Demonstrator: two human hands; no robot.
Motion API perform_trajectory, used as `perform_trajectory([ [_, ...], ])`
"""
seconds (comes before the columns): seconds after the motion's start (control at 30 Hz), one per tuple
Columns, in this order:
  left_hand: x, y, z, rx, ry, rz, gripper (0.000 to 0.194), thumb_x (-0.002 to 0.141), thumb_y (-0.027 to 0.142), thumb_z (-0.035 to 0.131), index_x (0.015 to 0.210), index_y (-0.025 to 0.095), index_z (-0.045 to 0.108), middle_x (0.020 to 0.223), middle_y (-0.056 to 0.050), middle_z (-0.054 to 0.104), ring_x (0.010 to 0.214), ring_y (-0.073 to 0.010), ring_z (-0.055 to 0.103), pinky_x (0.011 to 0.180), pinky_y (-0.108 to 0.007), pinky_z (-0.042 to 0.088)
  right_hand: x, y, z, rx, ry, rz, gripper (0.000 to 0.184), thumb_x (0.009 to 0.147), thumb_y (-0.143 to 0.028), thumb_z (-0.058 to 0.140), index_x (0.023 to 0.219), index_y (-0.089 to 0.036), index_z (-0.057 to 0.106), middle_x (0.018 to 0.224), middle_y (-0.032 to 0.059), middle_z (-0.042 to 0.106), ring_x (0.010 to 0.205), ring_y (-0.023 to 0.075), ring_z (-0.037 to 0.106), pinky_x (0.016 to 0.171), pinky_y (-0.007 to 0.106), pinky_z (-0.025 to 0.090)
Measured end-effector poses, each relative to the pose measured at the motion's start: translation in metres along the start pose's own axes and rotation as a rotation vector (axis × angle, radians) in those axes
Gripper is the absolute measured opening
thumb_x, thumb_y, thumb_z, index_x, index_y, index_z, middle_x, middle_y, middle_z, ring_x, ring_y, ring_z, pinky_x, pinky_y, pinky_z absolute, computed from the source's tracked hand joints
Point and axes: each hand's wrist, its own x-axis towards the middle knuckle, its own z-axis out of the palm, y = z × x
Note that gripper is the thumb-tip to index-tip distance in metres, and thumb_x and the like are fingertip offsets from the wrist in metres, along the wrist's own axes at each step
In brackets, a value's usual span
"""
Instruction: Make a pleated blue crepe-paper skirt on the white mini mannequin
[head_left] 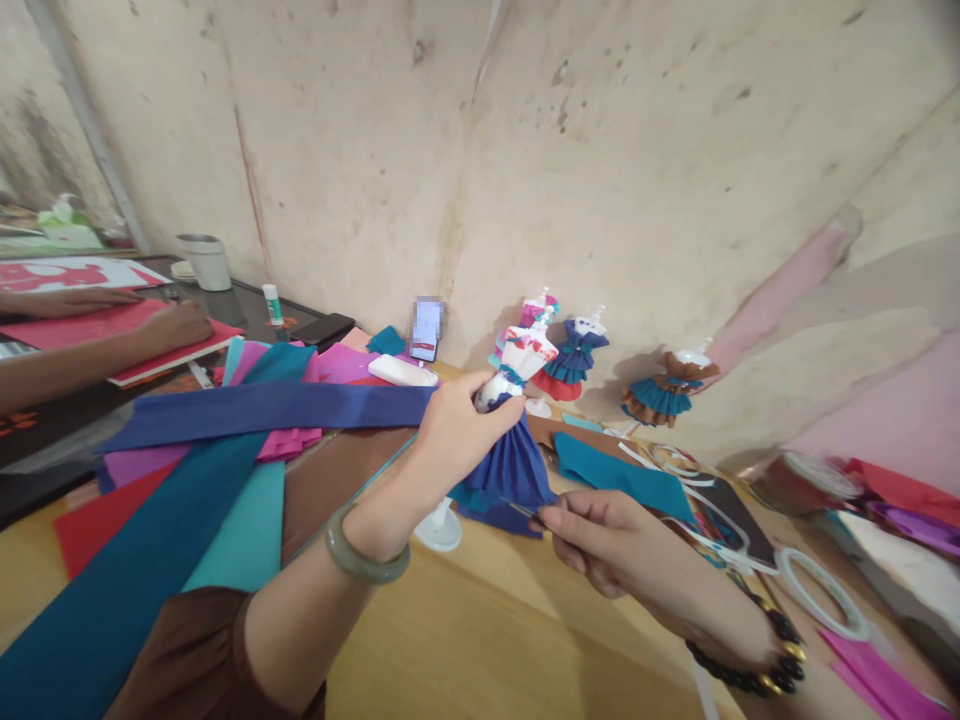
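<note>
My left hand (457, 425) is closed around the waist of a small white mannequin (525, 350) with red marks on its chest and a teal band below. A pleated dark blue paper skirt (510, 465) flares out under that hand, with teal layers showing beneath. The mannequin leans, and its round white base (439, 530) shows below my wrist. Pinched in my right hand (600, 535) is a slim metal tool, apparently tweezers (519, 508), its tip against the skirt's lower edge. My palm hides part of the mannequin's body.
Three other dressed mannequins, one in blue and red (576, 355) and one in brown and teal (664, 385), stand by the wall. Coloured paper strips (277, 408), a phone (426, 328), a glue stick (271, 304) and a tape roll (821, 592) lie around. Another person's hands (176, 328) work at left.
</note>
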Motion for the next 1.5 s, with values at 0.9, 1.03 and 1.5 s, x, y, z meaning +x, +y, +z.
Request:
perform_trajectory([
  [0.9, -0.0029, 0.0066, 0.0013, 0.020, -0.022, -0.022, 0.018, 0.081, 0.035, 0.065, 0.083, 0.017, 0.069, 0.070, 0.002, 0.059, 0.066, -0.0142, 0.049, 0.064, -0.027, 0.039, 0.0032, 0.0050, -0.0031, 0.111, -0.088, -0.005, 0.056, 0.070, -0.071, 0.073, 0.076, -0.018, 0.057, 0.053, -0.0095, 0.047, 0.035, 0.0006, 0.022, 0.038, 0.024, 0.008],
  [1.03, -0.0013, 0.0025, 0.0014, -0.018, 0.012, -0.016, 0.019, 0.080, 0.034, 0.066, 0.087, 0.018, 0.071, 0.073, 0.002, 0.062, 0.066, -0.0140, 0.052, 0.064, -0.027, 0.041, 0.0025, 0.0051, -0.0023, 0.131, -0.088, 0.001, 0.057, 0.069, -0.072, 0.074, 0.075, -0.018, 0.055, 0.054, -0.0094, 0.047, 0.035, 0.0002, 0.022, 0.038, 0.024, 0.007],
  [1.5, -0.0025, 0.0044, 0.0033, -0.014, 0.001, -0.009, 0.020, 0.080, 0.033, 0.065, 0.089, 0.016, 0.072, 0.072, 0.002, 0.062, 0.065, -0.0131, 0.051, 0.063, -0.026, 0.040, 0.0048, 0.0043, 0.0017, 0.185, -0.080, 0.020, 0.064, 0.059, -0.076, 0.078, 0.074, -0.018, 0.056, 0.051, -0.0094, 0.048, 0.034, 0.0000, 0.022, 0.038, 0.023, 0.007],
])
